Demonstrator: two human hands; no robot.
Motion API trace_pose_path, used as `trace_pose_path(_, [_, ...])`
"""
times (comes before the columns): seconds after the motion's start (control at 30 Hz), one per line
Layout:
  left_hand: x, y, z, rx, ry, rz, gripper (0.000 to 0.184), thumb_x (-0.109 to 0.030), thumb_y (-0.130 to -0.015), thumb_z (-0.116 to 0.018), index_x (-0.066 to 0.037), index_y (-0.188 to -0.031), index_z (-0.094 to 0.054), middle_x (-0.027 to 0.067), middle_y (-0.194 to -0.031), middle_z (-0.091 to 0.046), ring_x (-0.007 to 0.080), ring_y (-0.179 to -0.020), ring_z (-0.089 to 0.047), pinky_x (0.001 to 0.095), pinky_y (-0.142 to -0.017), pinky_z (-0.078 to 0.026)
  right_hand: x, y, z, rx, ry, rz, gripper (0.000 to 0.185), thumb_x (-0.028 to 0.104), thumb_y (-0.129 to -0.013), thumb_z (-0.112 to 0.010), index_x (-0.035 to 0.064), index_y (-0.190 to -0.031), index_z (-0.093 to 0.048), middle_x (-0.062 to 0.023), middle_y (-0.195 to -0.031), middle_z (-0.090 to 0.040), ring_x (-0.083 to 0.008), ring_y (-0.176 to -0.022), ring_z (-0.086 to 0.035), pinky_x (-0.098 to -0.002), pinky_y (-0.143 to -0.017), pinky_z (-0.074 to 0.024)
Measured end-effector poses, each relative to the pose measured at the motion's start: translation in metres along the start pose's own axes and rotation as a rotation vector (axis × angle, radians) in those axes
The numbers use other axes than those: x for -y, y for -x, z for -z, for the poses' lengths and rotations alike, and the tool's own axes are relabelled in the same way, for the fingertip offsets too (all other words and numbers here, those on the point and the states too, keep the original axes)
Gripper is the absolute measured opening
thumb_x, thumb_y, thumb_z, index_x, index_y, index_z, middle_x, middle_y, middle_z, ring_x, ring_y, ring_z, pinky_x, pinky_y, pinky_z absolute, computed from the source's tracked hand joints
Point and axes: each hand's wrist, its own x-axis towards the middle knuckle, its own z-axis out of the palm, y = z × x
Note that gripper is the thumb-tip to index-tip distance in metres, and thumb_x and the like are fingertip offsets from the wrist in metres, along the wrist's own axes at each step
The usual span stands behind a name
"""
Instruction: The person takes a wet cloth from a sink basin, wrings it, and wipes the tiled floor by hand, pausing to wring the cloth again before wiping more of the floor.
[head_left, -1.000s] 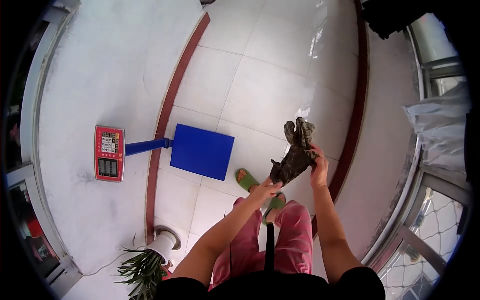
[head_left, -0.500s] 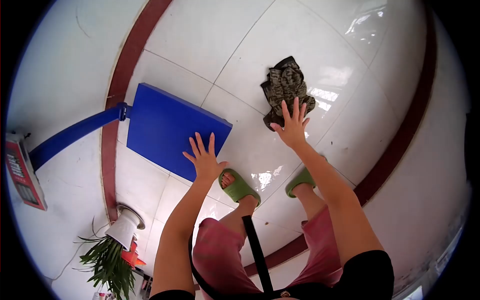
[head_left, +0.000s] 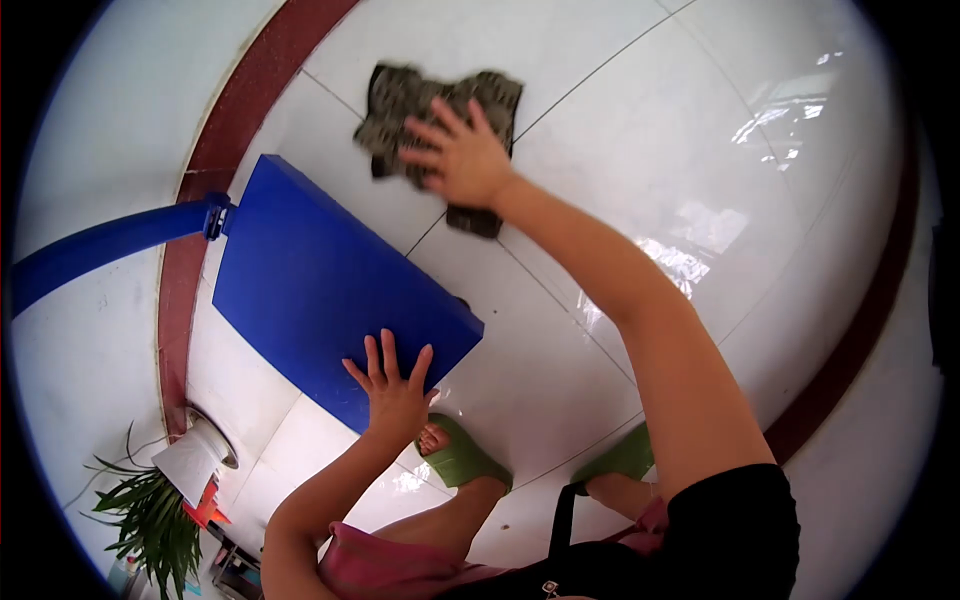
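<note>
Now, at left, a blue post runs out of view from the flat blue rectangular platform; at its near edge the left hand is spread, contact hard to tell. Beyond the far edge, the crumpled brown-and-black patterned cloth has just shifted leftward across the white tiled floor, covering a different patch, beneath the spread right hand; blur obscures its outline

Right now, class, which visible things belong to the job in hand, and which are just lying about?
In use, apparently: patterned cloth under the right hand; blue platform under the left hand.
Just there: potted plant; orange-red object beside it.
</note>
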Motion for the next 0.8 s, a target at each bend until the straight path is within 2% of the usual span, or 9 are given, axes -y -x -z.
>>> trace_pose_path(0.13, [-0.004, -0.001, 0.013, 0.075, 0.013, 0.017, 0.087, -0.035, -0.065, -0.082, -0.015, -0.139, -0.041, 0.0291, -0.154, 0.003, 0.0494, -0.142, 0.007, 0.0727, -0.104, 0.004, 0.035, 0.13, 0.015, 0.092, -0.163, 0.202, 0.049, 0.043, -0.084, -0.059, 0.031, -0.131, -0.057, 0.0011, -0.154, -0.03, -0.0344, -0.146, -0.012, -0.0662, -0.111, -0.0112])
trace_pose_path(0.27, [-0.032, -0.008, 0.036, 0.062, 0.013, -0.017, 0.094, -0.04, -0.066, -0.08, -0.015, -0.144, -0.033, 0.0258, -0.156, -0.001, 0.0479, -0.143, 0.005, 0.0704, -0.106, 0.003, -0.002, 0.197, 0.038, 0.225, -0.221, 0.302, 0.044, 0.042, -0.083, -0.061, 0.03, -0.126, -0.06, 0.0007, -0.153, -0.029, -0.0355, -0.145, -0.01, -0.0731, -0.106, -0.0127])
trace_pose_path(0.3, [-0.044, -0.013, 0.033, 0.068, 0.016, -0.038, 0.094, -0.04, -0.066, -0.08, -0.015, -0.144, -0.033, 0.0258, -0.156, -0.001, 0.0479, -0.143, 0.005, 0.0704, -0.106, 0.003, -0.023, 0.185, 0.04, 0.186, -0.169, 0.218, 0.044, 0.042, -0.084, -0.059, 0.0298, -0.127, -0.059, 0.0006, -0.153, -0.029, -0.0357, -0.145, -0.01, -0.074, -0.105, -0.0124])
trace_pose_path(0.37, [-0.075, -0.024, 0.027, 0.021, 0.038, -0.362, 0.096, -0.043, -0.067, -0.079, -0.015, -0.145, -0.031, 0.0245, -0.156, -0.004, 0.0486, -0.143, 0.001, 0.0717, -0.105, 0.001, -0.068, 0.157, 0.04, 0.079, -0.06, -0.028, 0.046, 0.042, -0.086, -0.056, 0.0293, -0.13, -0.056, 0.0001, -0.154, -0.028, -0.0361, -0.145, -0.01, -0.0755, -0.104, -0.0117])
trace_pose_path(0.5, [-0.145, -0.081, 0.028, 0.153, 0.106, -0.351, 0.099, -0.042, -0.068, -0.08, -0.016, -0.148, -0.028, 0.0257, -0.156, -0.005, 0.0495, -0.142, -0.002, 0.0732, -0.104, -0.005, -0.196, 0.138, 0.051, -0.138, 0.088, -0.679, 0.05, 0.042, -0.091, -0.046, 0.0292, -0.139, -0.046, -0.0017, -0.157, -0.022, -0.039, -0.145, -0.01, -0.0768, -0.103, -0.0109])
trace_pose_path(0.67, [-0.229, -0.151, 0.027, -0.002, 0.166, -0.337, 0.106, -0.039, -0.065, -0.083, -0.016, -0.15, -0.024, 0.0257, -0.156, 0.0, 0.0498, -0.142, 0.003, 0.0739, -0.103, -0.006, -0.312, 0.324, 0.076, -0.185, 0.121, -1.413, 0.054, 0.043, -0.093, -0.039, 0.0275, -0.145, -0.038, -0.0022, -0.159, -0.015, -0.0429, -0.144, -0.009, -0.0792, -0.1, -0.0087])
trace_pose_path(0.73, [-0.264, -0.171, 0.019, 0.114, 0.25, -0.12, 0.117, -0.04, -0.061, -0.086, -0.017, -0.152, -0.017, 0.0241, -0.156, 0.008, 0.0482, -0.142, 0.01, 0.0758, -0.101, -0.006, -0.309, 0.413, 0.076, -0.282, 0.077, -1.703, 0.056, 0.044, -0.093, -0.038, 0.0226, -0.145, -0.039, -0.0055, -0.159, -0.015, -0.0466, -0.143, -0.01, -0.0797, -0.099, -0.0103])
trace_pose_path(0.77, [-0.277, -0.18, 0.009, 0.121, 0.253, -0.155, 0.117, -0.04, -0.061, -0.086, -0.017, -0.152, -0.017, 0.0241, -0.156, 0.008, 0.0482, -0.142, 0.01, 0.0758, -0.101, -0.006, -0.296, 0.447, 0.066, -0.297, 0.119, -1.78, 0.056, 0.045, -0.094, -0.039, 0.0178, -0.143, -0.041, -0.0092, -0.158, -0.018, -0.0483, -0.142, -0.012, -0.0797, -0.098, -0.0118])
trace_pose_path(0.8, [-0.292, -0.19, -0.005, 0.205, 0.265, -0.05, 0.126, -0.042, -0.056, -0.088, -0.018, -0.153, -0.01, 0.0232, -0.156, 0.014, 0.0475, -0.142, 0.015, 0.0775, -0.1, -0.006, -0.276, 0.481, 0.056, -0.31, 0.166, -1.86, 0.057, 0.045, -0.094, -0.04, 0.013, -0.141, -0.042, -0.013, -0.156, -0.021, -0.05, -0.14, -0.013, -0.0798, -0.097, -0.0133])
